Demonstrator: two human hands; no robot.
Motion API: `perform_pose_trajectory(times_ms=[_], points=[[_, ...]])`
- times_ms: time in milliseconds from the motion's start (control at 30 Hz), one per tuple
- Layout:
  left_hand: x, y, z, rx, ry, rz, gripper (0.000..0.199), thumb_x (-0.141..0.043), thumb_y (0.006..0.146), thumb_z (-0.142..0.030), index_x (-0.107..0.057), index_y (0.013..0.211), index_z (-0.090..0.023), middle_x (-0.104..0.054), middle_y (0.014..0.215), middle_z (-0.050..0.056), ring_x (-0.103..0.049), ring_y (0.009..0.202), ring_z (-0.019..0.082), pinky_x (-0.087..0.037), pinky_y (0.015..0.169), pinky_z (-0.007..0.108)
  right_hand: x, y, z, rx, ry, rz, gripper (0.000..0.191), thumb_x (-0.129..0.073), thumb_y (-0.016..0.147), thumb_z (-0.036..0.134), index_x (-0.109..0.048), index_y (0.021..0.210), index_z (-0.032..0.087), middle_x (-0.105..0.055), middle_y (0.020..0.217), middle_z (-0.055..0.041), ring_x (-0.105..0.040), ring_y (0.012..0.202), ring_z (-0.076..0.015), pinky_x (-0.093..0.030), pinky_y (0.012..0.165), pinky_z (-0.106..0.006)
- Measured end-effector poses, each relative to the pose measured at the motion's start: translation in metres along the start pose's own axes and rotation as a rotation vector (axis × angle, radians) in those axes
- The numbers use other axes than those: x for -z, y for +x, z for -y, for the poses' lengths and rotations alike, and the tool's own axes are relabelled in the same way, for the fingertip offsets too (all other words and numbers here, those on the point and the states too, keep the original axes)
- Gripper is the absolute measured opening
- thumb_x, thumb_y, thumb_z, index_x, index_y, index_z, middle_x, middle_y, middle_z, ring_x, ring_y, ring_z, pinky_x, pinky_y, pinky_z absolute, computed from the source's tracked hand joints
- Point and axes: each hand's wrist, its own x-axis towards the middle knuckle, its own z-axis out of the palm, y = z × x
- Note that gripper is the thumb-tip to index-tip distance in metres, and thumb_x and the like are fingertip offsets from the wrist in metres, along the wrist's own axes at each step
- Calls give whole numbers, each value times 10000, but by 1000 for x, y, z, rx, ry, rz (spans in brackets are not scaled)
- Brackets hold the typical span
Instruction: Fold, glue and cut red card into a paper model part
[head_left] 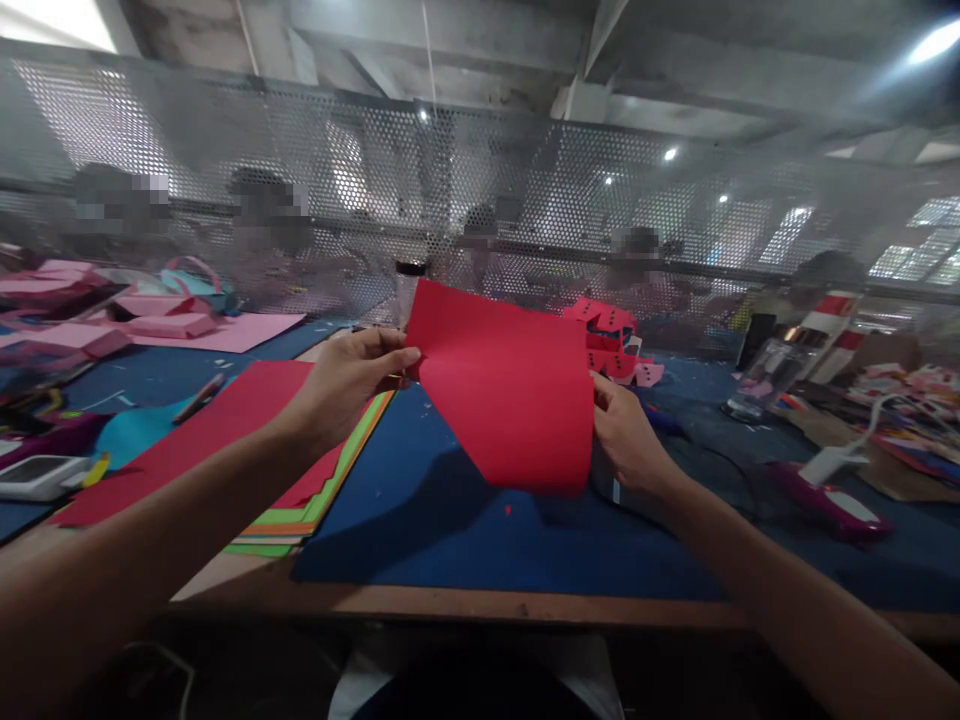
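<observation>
A red sheet of paper [510, 390] is held up over the blue mat [420, 530], its lower part curving. My left hand [349, 380] pinches its left edge between thumb and fingers. At the right edge, my right hand [630, 425] grips the sheet, with some fingers hidden behind it. Beneath my left forearm lies a stack of coloured sheets [300, 520] in green, orange and yellow, with red paper [225, 420] on top.
Pink paper pieces [169, 315] lie at the back left. Red dotted paper shapes [611, 335] stand behind the held sheet. To the right are a clear bottle [772, 375] and a purple-and-white device [832, 505]. A perforated metal screen [525, 240] spans the back, with people beyond.
</observation>
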Motion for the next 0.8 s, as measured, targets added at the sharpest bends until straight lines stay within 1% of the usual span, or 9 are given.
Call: perform_pose_trajectory(times_ms=[100, 200, 267, 367, 500, 567, 633, 700, 800], points=[[2, 4, 6, 20, -13, -23, 284, -889, 674, -304, -714, 825, -139, -697, 782, 20, -624, 667, 110, -512, 622, 235, 1, 3, -4, -70, 28, -25, 501, -554, 945, 672, -740, 1098, 233, -787, 1064, -63, -700, 1102, -290, -581, 892, -415], [0, 5, 3, -36, -13, -67, 263, -878, 695, -282, -714, 847, -144, -693, 750, 10, -627, 646, 111, -523, 617, 242, 5, 4, 4, -92, 83, -27, 662, -394, 947, 793, -726, 1094, 239, -784, 1027, -96, -709, 1113, -319, -596, 868, -451], [-4, 2, -6, -91, 2, -98, 230, -864, 724, -268, -714, 854, -152, -697, 727, 9, -631, 630, 115, -528, 606, 249, 6, 2, 14, -48, 55, -32, 595, -481, 934, 763, -708, 1108, 240, -776, 1073, -99, -703, 1134, -322, -600, 887, -457], [-10, -9, -24, -158, -14, -116, 185, -849, 764, -254, -711, 857, -173, -707, 709, 3, -634, 619, 115, -542, 595, 251, 6, -3, 33, 19, 26, -90, 410, -706, 896, 566, -675, 1164, 257, -764, 1143, -76, -707, 1133, -305, -606, 908, -441], [-8, -21, -39, -215, -11, -104, 174, -837, 797, -252, -723, 910, -186, -726, 754, 3, -652, 649, 114, -579, 630, 248, 5, -5, 45, -18, 46, -79, 361, -693, 920, 471, -649, 1215, 267, -772, 1106, -72, -751, 983, -284, -627, 777, -414], [-2, -21, -33, -206, 6, -77, 185, -839, 794, -260, -728, 924, -188, -735, 782, 9, -661, 662, 119, -589, 652, 254, 6, -4, 36, -80, 68, -32, 367, -696, 911, 474, -642, 1211, 270, -776, 1091, -62, -760, 912, -271, -622, 733, -396], [6, -17, -18, -127, 20, -13, 226, -856, 768, -294, -733, 933, -202, -745, 806, 6, -664, 669, 120, -588, 664, 254, 6, -2, 17, -139, 120, 20, 376, -702, 898, 481, -640, 1202, 268, -773, 1113, -54, -757, 918, -260, -617, 751, -385], [12, -13, 2, 9, 80, 93, 249, -881, 736, -328, -747, 900, -198, -748, 813, 17, -681, 711, 136, -594, 681, 256, 7, -1, -7, -210, 150, 22, 316, -703, 887, 492, -669, 1077, 242, -776, 1080, -48, -748, 937, -250, -606, 783, -367], [20, -8, 32, 121, 122, 151, 298, -911, 686, -378, -741, 817, -171, -747, 767, 53, -691, 689, 169, -594, 626, 280, 6, -2, -37, -317, 167, 44, 282, -726, 865, 483, -678, 942, 216, -778, 967, -25, -730, 875, -210, -577, 794, -322]])
